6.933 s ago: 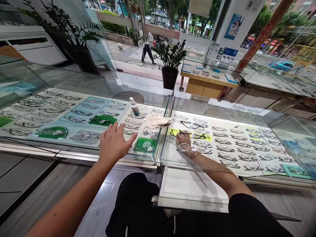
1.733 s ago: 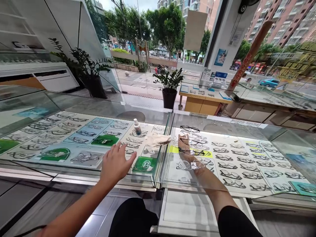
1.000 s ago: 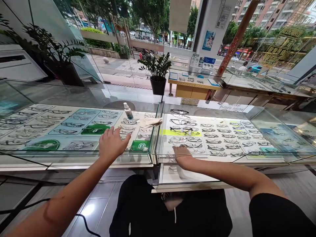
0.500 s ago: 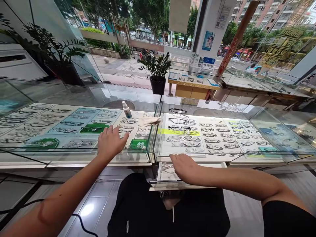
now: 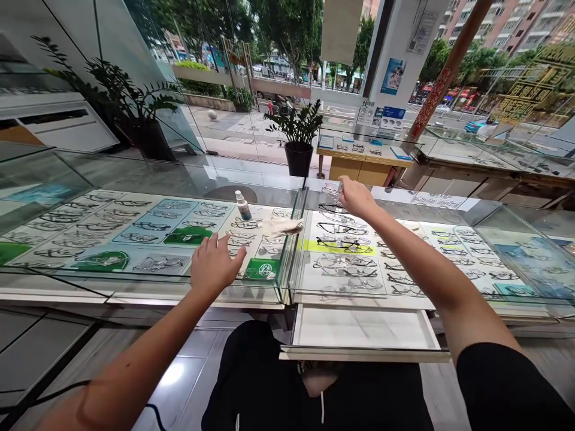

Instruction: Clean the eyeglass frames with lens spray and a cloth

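My left hand (image 5: 216,263) rests on the glass top of the left display case (image 5: 130,167), fingers spread, with nothing in it. At the far side of the right case, my right hand (image 5: 356,196) is closed on a pair of clear-looking eyeglasses (image 5: 331,192); its fingertips are partly hidden. Just below them, several dark-framed glasses (image 5: 338,228) form a column on or under the glass; I cannot tell which for each. A spray bottle (image 5: 243,206) stands upright on the left case, beside a crumpled cream cloth (image 5: 282,226).
A white drawer (image 5: 366,327) is pulled out in front of my lap. Rows of frames lie inside both cases, around a green card (image 5: 262,269). Beyond the counter are a potted plant (image 5: 299,157) and a wooden display table (image 5: 359,169).
My right hand has moved from the drawer up to the far side of the right case, and the eyeglasses from the drawer are now in it. My left hand stays on the glass.
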The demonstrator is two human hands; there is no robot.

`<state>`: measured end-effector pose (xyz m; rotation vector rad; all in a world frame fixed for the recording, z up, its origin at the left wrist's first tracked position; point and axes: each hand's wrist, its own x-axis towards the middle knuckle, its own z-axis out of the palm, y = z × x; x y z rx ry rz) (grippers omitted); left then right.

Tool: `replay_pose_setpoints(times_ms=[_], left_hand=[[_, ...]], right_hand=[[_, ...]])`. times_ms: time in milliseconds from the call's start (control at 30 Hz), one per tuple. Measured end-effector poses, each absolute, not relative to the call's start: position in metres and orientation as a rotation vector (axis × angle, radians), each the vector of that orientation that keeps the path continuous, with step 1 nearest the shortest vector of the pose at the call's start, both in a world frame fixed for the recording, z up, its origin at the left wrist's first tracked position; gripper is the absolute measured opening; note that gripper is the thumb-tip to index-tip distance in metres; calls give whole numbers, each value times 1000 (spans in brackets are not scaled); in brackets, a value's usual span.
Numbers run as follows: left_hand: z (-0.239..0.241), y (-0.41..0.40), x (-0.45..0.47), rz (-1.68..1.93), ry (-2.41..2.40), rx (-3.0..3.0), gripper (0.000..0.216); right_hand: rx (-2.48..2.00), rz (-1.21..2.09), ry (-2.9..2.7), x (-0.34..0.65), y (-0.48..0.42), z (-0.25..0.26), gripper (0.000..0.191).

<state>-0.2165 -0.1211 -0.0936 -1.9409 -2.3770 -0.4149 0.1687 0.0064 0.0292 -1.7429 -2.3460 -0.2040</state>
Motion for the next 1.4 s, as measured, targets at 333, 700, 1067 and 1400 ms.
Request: replay_pose_setpoints(times_ms=[333, 700, 1067, 1400], left_hand=[[-93, -122, -221, -497, -2381, -1916, 74], [-93, -124, -219, -510, -2405, -1895, 69], [-92, -124, -219, -493, -2400, -1899, 70], [-92, -125, -219, -504, -2392, -1920, 71]], right_hand=[[-1778, -287, -2471, 169, 116, -29, 40], [-1765, -128, -2544, 187, 138, -56, 47], [-1815, 67, -2403, 193, 141, -58, 45], [-1611, -15, -2266, 210, 102, -50, 38]])
